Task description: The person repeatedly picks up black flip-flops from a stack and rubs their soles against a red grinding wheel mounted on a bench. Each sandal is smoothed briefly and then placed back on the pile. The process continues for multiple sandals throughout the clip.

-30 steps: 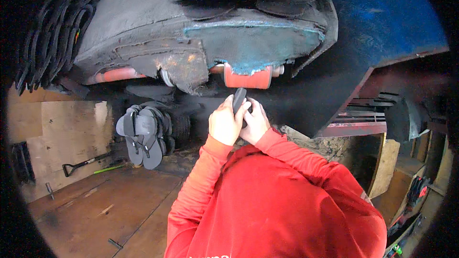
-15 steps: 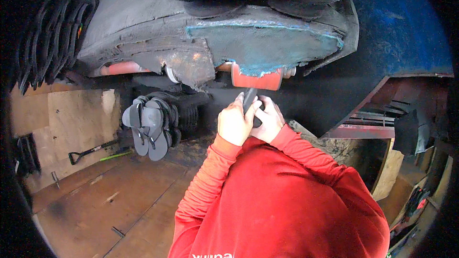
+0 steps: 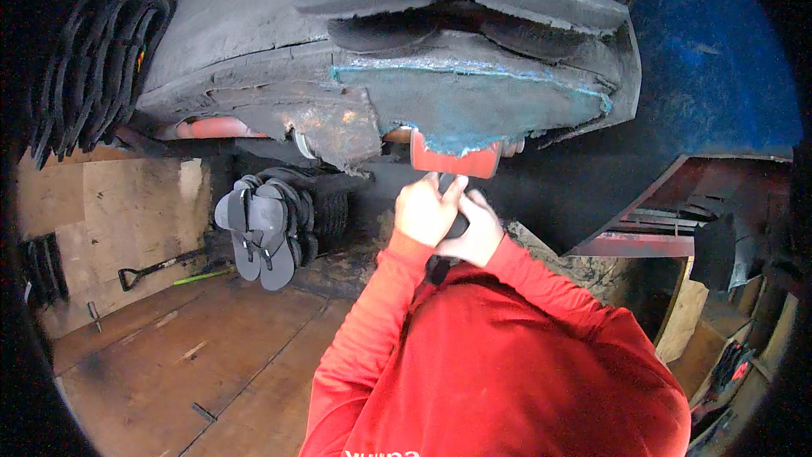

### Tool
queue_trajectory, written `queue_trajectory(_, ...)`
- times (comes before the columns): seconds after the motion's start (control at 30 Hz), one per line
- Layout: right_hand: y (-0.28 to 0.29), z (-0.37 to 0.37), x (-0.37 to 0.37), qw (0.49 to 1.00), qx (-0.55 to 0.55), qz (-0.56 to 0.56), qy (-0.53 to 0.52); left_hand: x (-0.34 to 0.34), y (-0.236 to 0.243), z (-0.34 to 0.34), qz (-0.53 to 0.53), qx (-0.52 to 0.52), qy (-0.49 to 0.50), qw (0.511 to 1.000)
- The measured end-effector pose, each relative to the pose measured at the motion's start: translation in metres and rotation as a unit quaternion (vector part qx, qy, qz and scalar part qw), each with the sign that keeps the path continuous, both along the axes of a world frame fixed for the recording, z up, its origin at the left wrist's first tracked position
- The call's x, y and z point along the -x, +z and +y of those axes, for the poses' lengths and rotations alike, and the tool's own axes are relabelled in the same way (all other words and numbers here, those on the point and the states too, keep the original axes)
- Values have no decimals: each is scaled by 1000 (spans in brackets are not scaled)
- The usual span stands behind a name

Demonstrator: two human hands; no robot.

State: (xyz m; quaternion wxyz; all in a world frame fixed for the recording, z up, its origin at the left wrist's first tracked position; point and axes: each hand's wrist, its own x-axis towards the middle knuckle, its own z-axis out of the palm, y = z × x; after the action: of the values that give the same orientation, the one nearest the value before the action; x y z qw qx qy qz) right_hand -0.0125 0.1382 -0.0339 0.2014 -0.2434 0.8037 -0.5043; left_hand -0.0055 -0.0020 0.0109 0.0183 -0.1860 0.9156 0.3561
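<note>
Both of my hands are closed around a dark flip-flop [image 3: 458, 225], mostly hidden by my fingers and seen nearly edge-on. My left hand [image 3: 425, 210] wraps it from the left, and my right hand [image 3: 477, 230] grips it from the right, lower down. The far end of the flip-flop reaches up to the orange-red sanding belt [image 3: 457, 161]; whether it touches the belt is hard to tell. Over the belt hangs a ragged teal-edged flap [image 3: 474, 106] of the dusty grey machine cover [image 3: 245, 42].
Several dark soles [image 3: 541, 0] lie on top of the cover. Grey flip-flops [image 3: 269, 224] hang in a bunch to the left, and more dark ones [image 3: 101, 76] hang at the upper left. A blue dusty panel [image 3: 702, 59] stands at the right. A black-handled tool [image 3: 161, 267] leans by the plywood wall.
My hands have come up closer to the sanding belt, and less of the flip-flop shows above my fingers. The view has tilted slightly, so more of the soles on top appears.
</note>
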Motion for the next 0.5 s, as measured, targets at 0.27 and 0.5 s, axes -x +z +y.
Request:
queue_trajectory(0.27, 1, 10, -3, 981, -164, 100, 28, -29, -19, 12, 139, -154, 57, 977)
queue_trajectory(0.5, -10, 11, -5, 949, -202, 242, 13, -41, -18, 12, 149, -199, 82, 965)
